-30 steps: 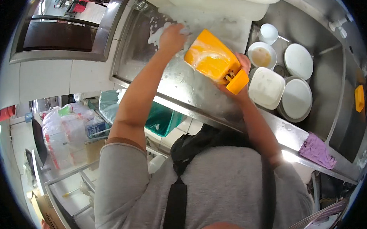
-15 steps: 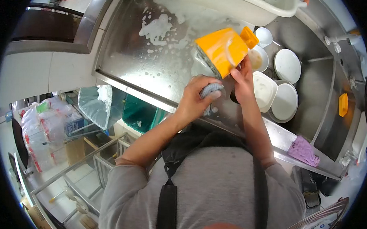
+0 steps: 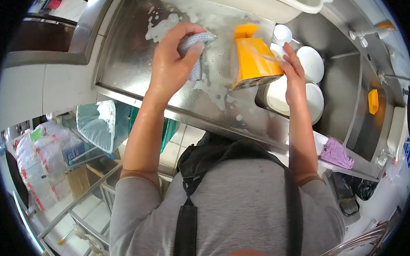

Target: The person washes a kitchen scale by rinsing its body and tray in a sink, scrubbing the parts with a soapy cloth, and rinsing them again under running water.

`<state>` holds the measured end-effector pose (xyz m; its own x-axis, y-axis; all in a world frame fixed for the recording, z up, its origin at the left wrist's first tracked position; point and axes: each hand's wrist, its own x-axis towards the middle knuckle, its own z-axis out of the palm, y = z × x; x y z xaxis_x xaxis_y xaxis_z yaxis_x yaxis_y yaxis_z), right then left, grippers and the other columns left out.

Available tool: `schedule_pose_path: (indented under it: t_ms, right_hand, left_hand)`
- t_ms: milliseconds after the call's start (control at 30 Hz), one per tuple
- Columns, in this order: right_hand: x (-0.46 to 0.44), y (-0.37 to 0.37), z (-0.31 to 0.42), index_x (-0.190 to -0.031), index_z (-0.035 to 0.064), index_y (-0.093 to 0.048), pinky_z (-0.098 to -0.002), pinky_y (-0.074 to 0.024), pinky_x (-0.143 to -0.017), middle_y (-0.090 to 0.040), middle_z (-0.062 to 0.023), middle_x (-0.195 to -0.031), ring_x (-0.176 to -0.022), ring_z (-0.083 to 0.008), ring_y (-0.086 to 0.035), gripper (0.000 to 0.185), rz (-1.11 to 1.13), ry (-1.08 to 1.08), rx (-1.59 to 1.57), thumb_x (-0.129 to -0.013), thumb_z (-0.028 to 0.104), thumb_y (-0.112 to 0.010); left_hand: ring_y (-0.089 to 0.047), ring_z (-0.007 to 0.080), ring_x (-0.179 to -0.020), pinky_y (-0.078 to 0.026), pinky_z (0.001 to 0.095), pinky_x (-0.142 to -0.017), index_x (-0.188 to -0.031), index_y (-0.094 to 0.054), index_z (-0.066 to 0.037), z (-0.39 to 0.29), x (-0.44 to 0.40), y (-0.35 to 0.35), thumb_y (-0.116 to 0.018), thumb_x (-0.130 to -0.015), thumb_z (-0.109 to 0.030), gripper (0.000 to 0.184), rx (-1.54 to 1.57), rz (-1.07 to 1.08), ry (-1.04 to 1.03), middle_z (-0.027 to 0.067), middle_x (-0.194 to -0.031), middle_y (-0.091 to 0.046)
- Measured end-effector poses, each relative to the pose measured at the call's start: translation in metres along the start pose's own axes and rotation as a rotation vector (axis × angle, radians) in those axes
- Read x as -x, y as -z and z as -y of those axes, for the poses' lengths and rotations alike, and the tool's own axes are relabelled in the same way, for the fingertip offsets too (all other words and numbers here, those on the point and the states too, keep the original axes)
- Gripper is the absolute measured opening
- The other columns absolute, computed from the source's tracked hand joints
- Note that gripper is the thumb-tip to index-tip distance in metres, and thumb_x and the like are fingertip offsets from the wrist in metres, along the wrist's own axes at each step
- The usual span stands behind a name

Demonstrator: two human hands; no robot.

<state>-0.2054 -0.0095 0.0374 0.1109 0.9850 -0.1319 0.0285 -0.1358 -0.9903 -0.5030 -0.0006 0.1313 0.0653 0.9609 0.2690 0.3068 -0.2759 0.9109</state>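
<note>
"Head view: what do the hands hold?"

"The left hand (image 3: 169, 66) grips a dotted, pale blue cloth (image 3: 196, 72). The right hand (image 3: 294, 77) has its fingers against a glossy yellow plastic container (image 3: 256, 58), tilted above the steel counter (image 3: 126, 63); I can't tell whether its thumb closes round it."

"Anything changed?"

"The cloth was beside the container; now it is well apart, toward the left. The container has turned, its small yellow end part now pointing away from the torso."

"And around them?"

"White suds (image 3: 163, 28) in irregular patches, and one cream basin (image 3: 255, 3) at the counter's far edge. Right of the container, the sink (image 3: 341, 94) holds one small white cup (image 3: 282, 34) and two round white dishes (image 3: 310, 63). One crumpled purple rag (image 3: 336, 152) lies on its near rim."
</note>
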Motion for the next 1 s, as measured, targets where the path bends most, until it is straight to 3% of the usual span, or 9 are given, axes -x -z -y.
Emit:
schedule_pose_path:
  t_ms: [33, 67, 133, 233, 300, 433, 533, 667, 1000]
  right_hand:
    - [0.010, -0.009, 0.017, -0.150, 0.0060, -0.030, -0.0463, -0.0314, -0.109, -0.038, -0.0161, -0.146, -0.136, -0.0319, -0.033, 0.083, -0.046, 0.091, 0.109, -0.081, 0.025, -0.072]
    - [0.022, -0.019, 0.020, -0.150, 0.0060, -0.030, -0.0463, -0.0314, -0.109, -0.038, -0.0161, -0.146, -0.136, -0.0319, -0.033, 0.083, -0.056, 0.089, 0.112, -0.081, 0.025, -0.072]
    - [0.042, -0.040, 0.023, -0.151, 0.0072, -0.026, -0.0482, -0.0346, -0.108, -0.025, -0.0263, -0.147, -0.138, -0.0410, -0.026, 0.100, -0.190, 0.523, 0.677, -0.071, 0.028, -0.083]
    - [0.051, -0.073, 0.012, -0.150, 0.0089, -0.021, -0.0513, -0.0344, -0.108, -0.015, -0.0323, -0.146, -0.138, -0.0485, -0.020, 0.114, -0.217, 0.535, 0.550, -0.059, 0.027, -0.089]
    - [0.043, -0.070, 0.001, -0.147, 0.0091, -0.024, -0.0529, -0.0338, -0.107, -0.017, -0.0314, -0.145, -0.137, -0.0486, -0.020, 0.112, -0.220, 0.536, 0.581, -0.057, 0.025, -0.089]
    - [0.031, -0.066, -0.008, -0.133, 0.0093, -0.034, -0.0554, -0.0330, -0.105, -0.026, -0.0283, -0.136, -0.129, -0.0480, -0.028, 0.099, -0.264, 0.593, 0.655, -0.050, 0.019, -0.087]
    - [0.030, -0.068, -0.004, -0.128, 0.0101, -0.036, -0.0563, -0.0337, -0.102, -0.030, -0.0266, -0.129, -0.124, -0.0459, -0.033, 0.095, -0.243, 0.610, 0.651, -0.049, 0.018, -0.086]
    - [0.020, -0.066, -0.014, -0.129, 0.0110, -0.036, -0.0568, -0.0333, -0.102, -0.031, -0.0266, -0.129, -0.123, -0.0464, -0.033, 0.096, -0.291, 0.659, 0.645, -0.047, 0.019, -0.086]
    - [0.028, -0.059, -0.003, -0.128, 0.0105, -0.036, -0.0551, -0.0334, -0.102, -0.033, -0.0261, -0.127, -0.123, -0.0451, -0.034, 0.096, -0.197, 0.628, 0.623, -0.047, 0.016, -0.087]
  left_hand:
    - [-0.059, 0.0162, -0.092, -0.045, 0.0272, -0.084, -0.105, -0.064, -0.001, 0.002, -0.002, -0.004, -0.061, -0.085, -0.003, 0.021, -0.066, 0.042, -0.001, 0.0074, -0.100, -0.064]
    - [-0.058, 0.0117, -0.095, -0.044, 0.0245, -0.086, -0.107, -0.062, -0.001, 0.005, -0.005, -0.008, -0.061, -0.087, -0.003, 0.020, -0.132, 0.082, -0.002, 0.0052, -0.102, -0.064]
    - [-0.058, 0.0112, -0.094, -0.045, 0.0243, -0.084, -0.106, -0.063, -0.002, 0.021, -0.011, -0.019, -0.062, -0.087, -0.004, 0.019, -0.124, 0.074, -0.048, 0.0045, -0.100, -0.064]
    - [-0.061, 0.0184, -0.094, -0.046, 0.0288, -0.084, -0.103, -0.064, -0.003, 0.036, -0.010, -0.046, -0.064, -0.084, -0.003, 0.019, -0.152, -0.012, -0.096, 0.0083, -0.100, -0.066]
    - [-0.061, 0.0292, -0.093, -0.046, 0.0363, -0.083, -0.101, -0.065, -0.005, 0.035, -0.007, -0.070, -0.065, -0.079, -0.002, 0.022, -0.365, 0.164, -0.300, 0.0120, -0.103, -0.065]
    - [-0.056, 0.0372, -0.094, -0.045, 0.0437, -0.083, -0.096, -0.066, -0.008, 0.036, -0.001, -0.087, -0.066, -0.068, -0.001, 0.029, -0.313, 0.238, -0.390, 0.0128, -0.098, -0.063]
    - [-0.055, 0.0382, -0.094, -0.045, 0.0448, -0.083, -0.094, -0.066, -0.008, 0.073, -0.024, -0.080, -0.066, -0.064, -0.002, 0.030, -0.351, 0.172, -0.210, 0.0111, -0.098, -0.063]
    - [-0.055, 0.0379, -0.094, -0.044, 0.0451, -0.084, -0.093, -0.067, -0.008, 0.022, 0.006, -0.103, -0.064, -0.065, 0.000, 0.029, -0.248, 0.232, -0.384, 0.0119, -0.097, -0.064]
    - [-0.055, 0.0328, -0.095, -0.039, 0.0433, -0.086, -0.093, -0.067, -0.009, 0.048, -0.001, -0.087, -0.064, -0.068, -0.002, 0.027, -0.271, 0.169, -0.291, 0.0100, -0.098, -0.065]
